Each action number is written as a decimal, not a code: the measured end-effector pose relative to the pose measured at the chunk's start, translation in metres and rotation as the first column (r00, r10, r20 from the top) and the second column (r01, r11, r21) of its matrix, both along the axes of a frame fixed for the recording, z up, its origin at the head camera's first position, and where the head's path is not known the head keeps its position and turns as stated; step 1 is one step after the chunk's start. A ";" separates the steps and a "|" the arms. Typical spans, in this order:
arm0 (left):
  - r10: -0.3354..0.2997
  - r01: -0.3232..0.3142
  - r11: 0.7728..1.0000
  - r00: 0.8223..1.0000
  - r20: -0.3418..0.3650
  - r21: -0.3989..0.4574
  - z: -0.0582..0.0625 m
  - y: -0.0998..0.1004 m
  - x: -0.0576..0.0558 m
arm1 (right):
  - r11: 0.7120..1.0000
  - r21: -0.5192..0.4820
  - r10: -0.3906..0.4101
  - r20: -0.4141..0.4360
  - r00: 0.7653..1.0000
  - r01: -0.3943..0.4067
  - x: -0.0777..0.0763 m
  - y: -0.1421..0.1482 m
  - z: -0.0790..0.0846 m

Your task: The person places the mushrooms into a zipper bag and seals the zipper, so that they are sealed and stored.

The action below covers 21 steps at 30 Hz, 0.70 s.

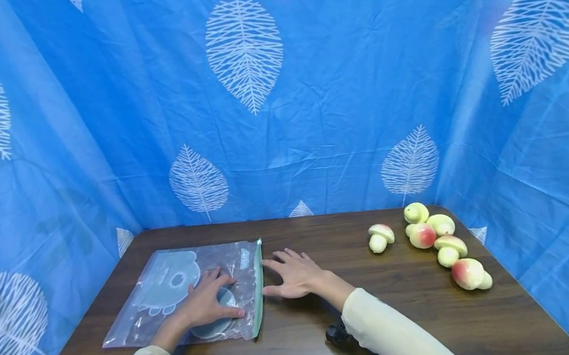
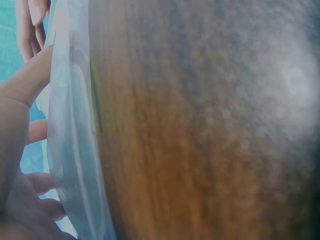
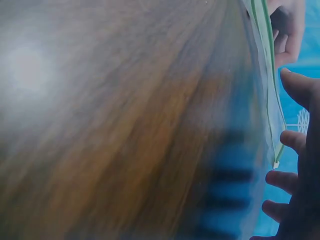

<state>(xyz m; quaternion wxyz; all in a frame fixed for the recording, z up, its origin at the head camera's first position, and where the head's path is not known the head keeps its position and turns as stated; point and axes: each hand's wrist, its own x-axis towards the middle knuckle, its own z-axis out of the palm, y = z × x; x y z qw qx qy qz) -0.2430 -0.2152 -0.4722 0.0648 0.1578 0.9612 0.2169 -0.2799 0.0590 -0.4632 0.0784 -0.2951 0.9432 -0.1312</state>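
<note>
A clear zip bag (image 1: 141, 322) with a green zip edge (image 1: 258, 294) lies flat on the left part of the table. A pale printed figure shows on it, and a round pale shape is partly hidden below my left hand. My left hand (image 1: 201, 305) rests on the bag with its fingers spread. Just right of the zip edge is my right hand (image 1: 296, 276), its fingers spread and pointing at the bag. In the right wrist view its fingertips (image 3: 277, 180) are close by the zip edge; whether they touch it I cannot tell.
Several toy mushrooms (image 1: 467, 274) with cream and red caps lie at the right of the dark wooden table (image 1: 380, 311). One mushroom (image 1: 380, 238) sits apart, left of the others. Blue cloth (image 1: 316, 83) with white leaf prints hangs behind and on both sides.
</note>
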 end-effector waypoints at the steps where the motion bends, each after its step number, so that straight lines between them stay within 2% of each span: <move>1: -0.001 0.001 1.000 1.000 0.000 0.000 0.000 0.000 0.000 | 1.000 0.005 0.000 0.000 1.000 0.000 -0.001 -0.002 -0.001; 10: -0.004 0.004 1.000 1.000 -0.009 0.012 0.000 -0.001 -0.001 | 0.995 0.100 -0.008 -0.024 1.000 0.010 -0.006 -0.010 -0.009; 13: -0.007 0.008 1.000 1.000 -0.023 0.030 -0.002 -0.003 -0.002 | 0.995 0.102 -0.019 -0.030 0.999 0.022 -0.005 -0.010 -0.009; 21: -0.005 0.006 0.995 1.000 -0.006 0.097 -0.001 -0.006 -0.002 | 0.993 0.106 -0.054 0.000 0.999 0.054 -0.002 -0.014 -0.004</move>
